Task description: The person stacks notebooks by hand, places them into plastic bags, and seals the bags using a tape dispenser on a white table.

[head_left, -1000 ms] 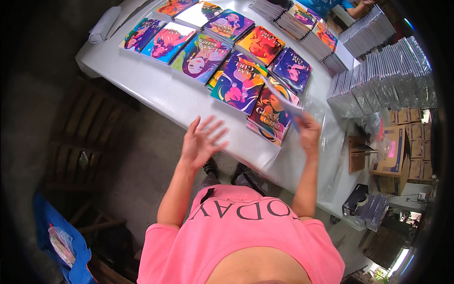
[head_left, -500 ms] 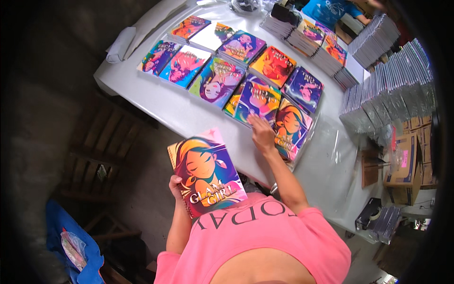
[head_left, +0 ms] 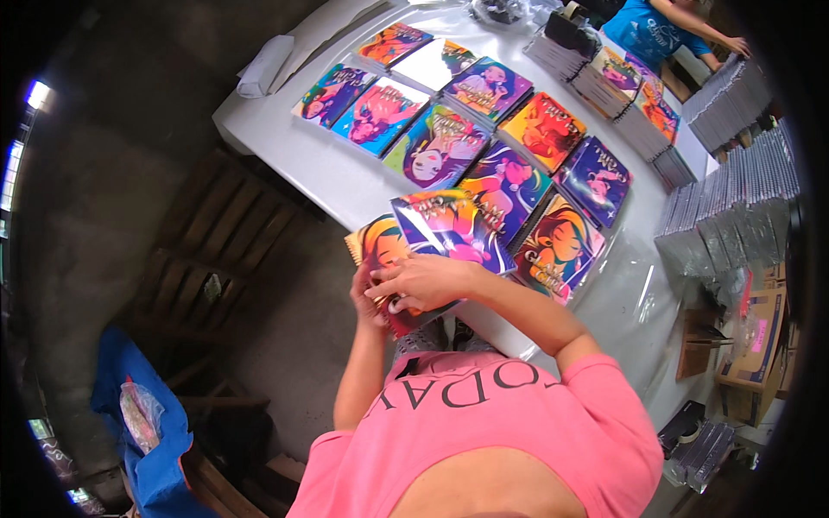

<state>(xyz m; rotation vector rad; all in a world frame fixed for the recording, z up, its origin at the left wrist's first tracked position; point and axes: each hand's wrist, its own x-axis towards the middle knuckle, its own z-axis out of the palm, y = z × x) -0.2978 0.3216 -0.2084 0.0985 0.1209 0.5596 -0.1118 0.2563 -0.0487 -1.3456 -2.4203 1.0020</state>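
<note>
My left hand [head_left: 366,298] is closed on the left edge of a spiral notebook [head_left: 380,239], held before my body, its cover showing a drawn girl in warm colours. My right hand [head_left: 432,281] reaches across and grips a second spiral notebook [head_left: 449,223], purple and yellow, by its near corner. This one lies tilted over the first and hides most of it. Both hands meet at the spiral-bound side, where some fingertips are hidden. Just beyond, on the white table [head_left: 319,177], sit a purple notebook stack [head_left: 515,181] and an orange-faced one [head_left: 561,246].
More colourful notebook stacks [head_left: 436,147] stand in two rows across the table. Tall piles of notebooks [head_left: 725,207] line the right side, near cardboard boxes [head_left: 751,337]. A co-worker in a blue shirt [head_left: 643,34] touches a far pile. Wooden slats [head_left: 216,233] stand at left.
My right hand has lifted the purple and yellow notebook off its stack and brought it over the one in my left hand. Another cover shows on that stack. The view has shifted slightly.
</note>
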